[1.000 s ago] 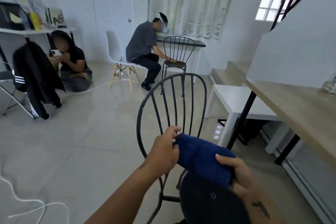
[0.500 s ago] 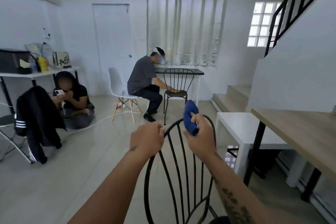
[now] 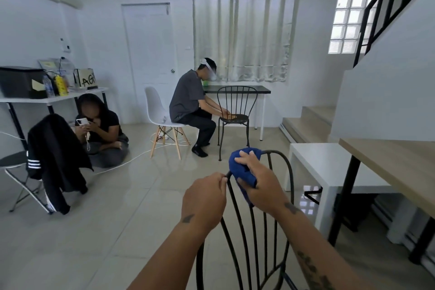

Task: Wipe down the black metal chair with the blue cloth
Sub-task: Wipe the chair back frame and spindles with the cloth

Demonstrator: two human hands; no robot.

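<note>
Your black chair (image 3: 244,242): seat and legs cut off at the bottom edge | top rail under your blue cloth (image 3: 242,172): hidden | cloth's lower part: behind your right hand (image 3: 261,188) | words on the bag far left of the chair: too small to read

two black metal chairs (image 3: 244,231) (image 3: 236,110), one blue cloth (image 3: 242,167), two hands (image 3: 204,200) (image 3: 259,186)

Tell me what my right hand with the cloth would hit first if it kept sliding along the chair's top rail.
Probably nothing: past the right hand and blue cloth, the chair rail looks bare as it curves down.
</note>
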